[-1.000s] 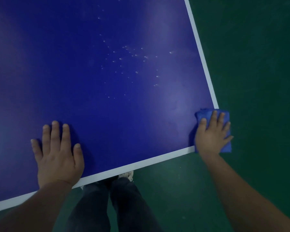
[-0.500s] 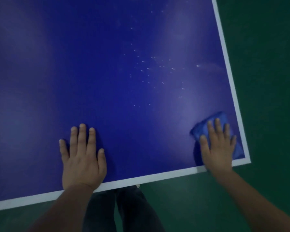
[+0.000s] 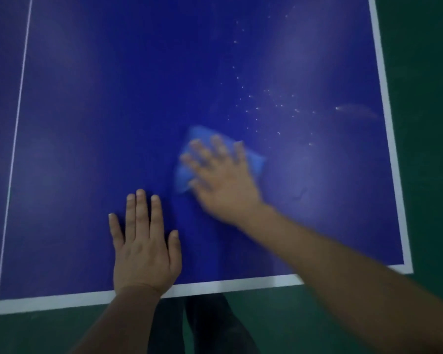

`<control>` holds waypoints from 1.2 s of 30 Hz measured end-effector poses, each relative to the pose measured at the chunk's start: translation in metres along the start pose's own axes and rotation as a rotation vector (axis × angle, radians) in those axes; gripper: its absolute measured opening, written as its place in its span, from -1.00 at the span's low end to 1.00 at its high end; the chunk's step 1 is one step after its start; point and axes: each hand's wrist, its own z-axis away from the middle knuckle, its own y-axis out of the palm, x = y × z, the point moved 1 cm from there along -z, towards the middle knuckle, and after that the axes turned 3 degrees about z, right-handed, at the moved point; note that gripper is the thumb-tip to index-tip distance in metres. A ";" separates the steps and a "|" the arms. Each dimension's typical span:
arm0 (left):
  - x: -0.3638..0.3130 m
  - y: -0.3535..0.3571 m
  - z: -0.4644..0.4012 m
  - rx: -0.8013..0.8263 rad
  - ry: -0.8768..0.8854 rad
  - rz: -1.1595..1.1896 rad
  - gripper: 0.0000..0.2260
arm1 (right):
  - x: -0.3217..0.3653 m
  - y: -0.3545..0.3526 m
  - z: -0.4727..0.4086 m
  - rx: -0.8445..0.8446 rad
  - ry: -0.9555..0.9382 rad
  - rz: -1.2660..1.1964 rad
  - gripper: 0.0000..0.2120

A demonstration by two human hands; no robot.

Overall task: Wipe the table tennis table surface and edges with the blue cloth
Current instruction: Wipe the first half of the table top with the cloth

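The dark blue table tennis table point(image 3: 92, 129) fills most of the view, with a white border along its near and right edges. My right hand point(image 3: 223, 180) lies flat with spread fingers on the blue cloth point(image 3: 256, 162), pressing it onto the table surface near the middle; the hand is blurred. My left hand point(image 3: 145, 246) rests flat on the table just inside the near edge, fingers straight. Small pale specks point(image 3: 271, 108) dot the surface beyond and to the right of the cloth.
A thin white centre line point(image 3: 16, 139) runs up the table at the left. Green floor point(image 3: 425, 123) lies beyond the right and near edges. My dark trouser legs point(image 3: 205, 328) show below the near edge.
My right hand has slid the cloth from the table's near right corner leftward and inward across the surface. My left hand stays planted at the near edge. The view has shifted right.
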 end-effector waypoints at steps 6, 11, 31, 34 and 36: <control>0.000 0.001 0.000 0.059 0.024 -0.043 -0.39 | -0.234 -0.053 0.098 0.045 1.197 -0.031 -0.31; 0.000 0.002 0.000 0.055 0.017 -0.060 -0.39 | -0.133 -0.027 0.068 -0.056 0.939 0.100 -0.42; -0.001 0.000 0.000 0.057 0.014 -0.051 -0.38 | -0.055 -0.016 0.093 0.066 0.280 0.096 -0.47; 0.001 0.000 0.000 0.061 0.008 -0.060 -0.38 | -0.109 -0.020 0.100 0.058 0.239 0.119 -0.46; 0.002 0.000 -0.001 0.060 0.008 -0.073 -0.38 | -0.165 -0.031 0.112 0.072 0.649 0.118 -0.37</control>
